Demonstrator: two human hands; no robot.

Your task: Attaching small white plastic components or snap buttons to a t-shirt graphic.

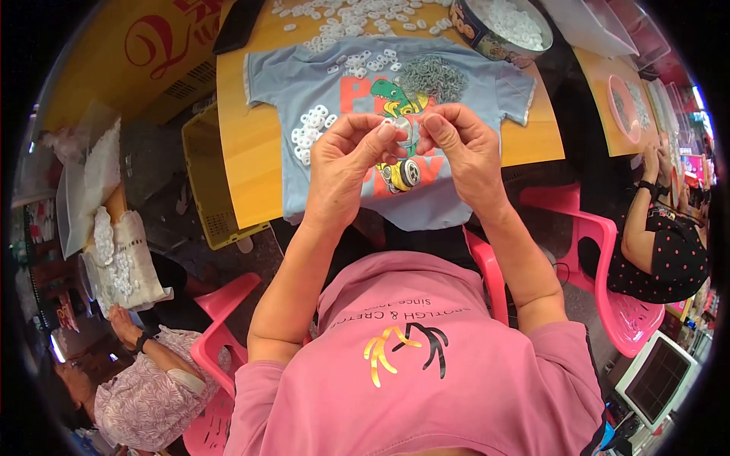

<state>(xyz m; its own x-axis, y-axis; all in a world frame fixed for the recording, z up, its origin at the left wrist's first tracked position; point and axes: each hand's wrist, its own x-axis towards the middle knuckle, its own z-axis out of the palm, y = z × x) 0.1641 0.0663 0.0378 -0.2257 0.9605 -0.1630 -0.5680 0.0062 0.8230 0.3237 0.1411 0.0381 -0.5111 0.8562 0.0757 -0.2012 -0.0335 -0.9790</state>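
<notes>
Pinched between thumb and fingertips of left hand (346,163) and right hand (464,152): one small white plastic ring (401,131), both hands closed tight on it, held above a pale blue kid's tee (319,87) with a cartoon print. Spread flat on an orange table (243,152), that tee, with loose white rings (310,129) and a grey heap of metal springs (432,76) on top, tin of rings (506,26) further back. Pink chairs (601,251) and other seated people on both sides.
</notes>
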